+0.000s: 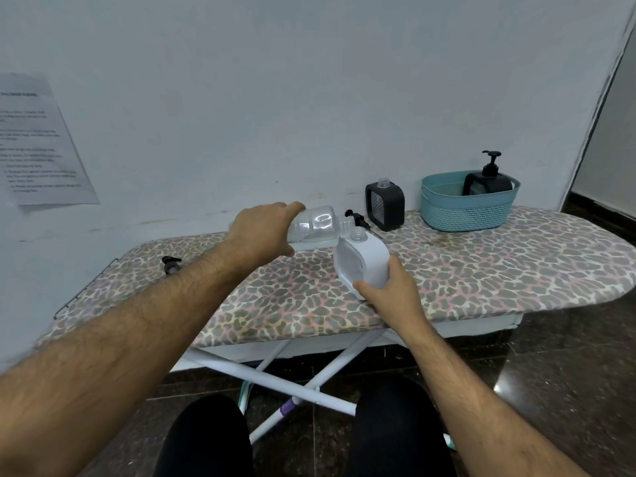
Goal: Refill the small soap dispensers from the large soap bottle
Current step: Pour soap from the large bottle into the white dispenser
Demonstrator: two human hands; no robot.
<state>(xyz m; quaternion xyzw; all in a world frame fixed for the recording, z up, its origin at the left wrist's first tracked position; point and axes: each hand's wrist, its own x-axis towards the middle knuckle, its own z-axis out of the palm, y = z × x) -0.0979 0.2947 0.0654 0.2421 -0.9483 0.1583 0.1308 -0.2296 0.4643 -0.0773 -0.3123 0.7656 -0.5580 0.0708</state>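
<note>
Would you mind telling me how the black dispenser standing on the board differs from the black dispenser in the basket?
The black dispenser on the board has no pump, so its clear neck is open; the black dispenser in the basket has its black pump fitted. The first stands directly on the ironing board, the second inside the teal basket. Both are black, squarish and upright.

Bare, hairy forearms without sleeves, bare hands, and black trousers.

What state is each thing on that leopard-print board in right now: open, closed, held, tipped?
Large clear bottle: uncapped, tipped sideways, gripped by left hand.
White dispenser: open, tilted, held by right hand.
Black dispenser: upright, pump off.
Dispenser in basket: pump on.
Loose pump: lying on board.
</note>
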